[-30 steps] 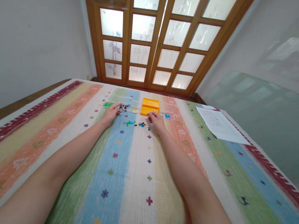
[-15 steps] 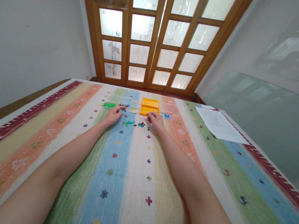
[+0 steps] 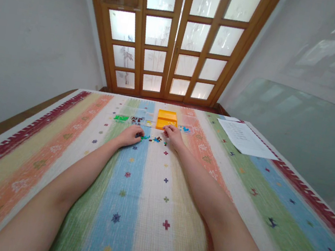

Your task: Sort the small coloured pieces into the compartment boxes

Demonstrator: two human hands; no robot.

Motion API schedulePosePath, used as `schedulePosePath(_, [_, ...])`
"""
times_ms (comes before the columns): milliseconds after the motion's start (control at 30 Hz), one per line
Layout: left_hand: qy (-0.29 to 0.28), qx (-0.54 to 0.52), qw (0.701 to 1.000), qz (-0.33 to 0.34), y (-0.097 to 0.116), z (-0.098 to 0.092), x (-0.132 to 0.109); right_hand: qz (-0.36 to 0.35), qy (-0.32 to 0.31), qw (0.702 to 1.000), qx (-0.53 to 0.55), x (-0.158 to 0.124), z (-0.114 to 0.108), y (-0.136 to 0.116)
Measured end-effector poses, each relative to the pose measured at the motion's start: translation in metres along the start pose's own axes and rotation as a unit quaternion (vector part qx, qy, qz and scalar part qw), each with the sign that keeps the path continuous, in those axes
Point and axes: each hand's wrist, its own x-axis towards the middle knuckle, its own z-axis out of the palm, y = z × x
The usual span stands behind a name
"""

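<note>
My left hand [image 3: 131, 136] rests low over the cloth, its fingers curled together at the left end of a loose pile of small pieces [image 3: 156, 139] in green, blue, dark brown and white. Whether a piece is between those fingertips is hidden. At the front of the yellow box [image 3: 168, 116] is my right hand [image 3: 173, 135], with thumb and fingers pinched together; anything inside the pinch is too small to make out. Left of the box, clear trays hold green pieces [image 3: 121, 118], dark brown pieces [image 3: 137, 119] and a few yellow ones [image 3: 149, 123]. Blue pieces [image 3: 184, 129] lie to its right.
A striped tablecloth [image 3: 118, 228] covers the table. Printed sheets of paper [image 3: 244, 137] lie at the far right. Beyond the table stand wood-framed glass doors [image 3: 173, 49], and a pale glass panel [image 3: 307, 136] leans along the right wall.
My left hand has come back from the tray with dark brown pieces to the left end of the loose pile, uncovering that tray. My right hand stays at the yellow box.
</note>
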Motion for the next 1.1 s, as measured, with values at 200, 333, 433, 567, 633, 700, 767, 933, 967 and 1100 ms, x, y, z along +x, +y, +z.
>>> schedulePosePath(200, [0.011, 0.005, 1.000, -0.010, 0.001, 0.003, 0.001, -0.004, 0.000, 1.000, 0.007, 0.000, 0.001, 0.001])
schedulePosePath(333, [0.011, -0.002, 1.000, -0.001, 0.008, 0.003, 0.001, 0.002, 0.001, 1.000, 0.000, 0.000, 0.001, -0.001])
schedulePosePath(433, [0.000, -0.006, 1.000, 0.001, 0.015, 0.004, 0.002, -0.001, 0.000, 1.000, 0.004, -0.001, 0.001, -0.003])
schedulePosePath(567, [0.004, -0.011, 1.000, 0.009, 0.022, 0.006, 0.003, -0.003, -0.002, 1.000, 0.008, -0.002, 0.000, -0.004])
schedulePosePath(633, [0.009, -0.010, 1.000, 0.007, 0.022, 0.007, 0.003, -0.003, -0.002, 1.000, 0.007, -0.002, 0.000, -0.004])
schedulePosePath(700, [0.010, -0.007, 1.000, 0.004, 0.022, 0.007, 0.003, -0.002, -0.001, 1.000, 0.006, -0.002, 0.000, -0.004])
schedulePosePath(767, [0.008, -0.003, 1.000, 0.003, 0.021, 0.008, 0.003, 0.001, -0.001, 1.000, 0.005, -0.002, 0.000, -0.004])
schedulePosePath(933, [0.005, 0.011, 1.000, 0.003, 0.021, 0.009, 0.004, -0.001, -0.002, 1.000, 0.000, -0.001, 0.000, -0.003])
schedulePosePath(967, [0.009, 0.008, 1.000, -0.001, 0.021, 0.009, 0.004, -0.002, -0.002, 1.000, 0.000, -0.001, 0.000, -0.003])
schedulePosePath(1100, [0.050, -0.041, 0.997, -0.050, 0.020, 0.010, 0.005, -0.001, -0.001, 1.000, 0.000, -0.001, 0.000, -0.003])
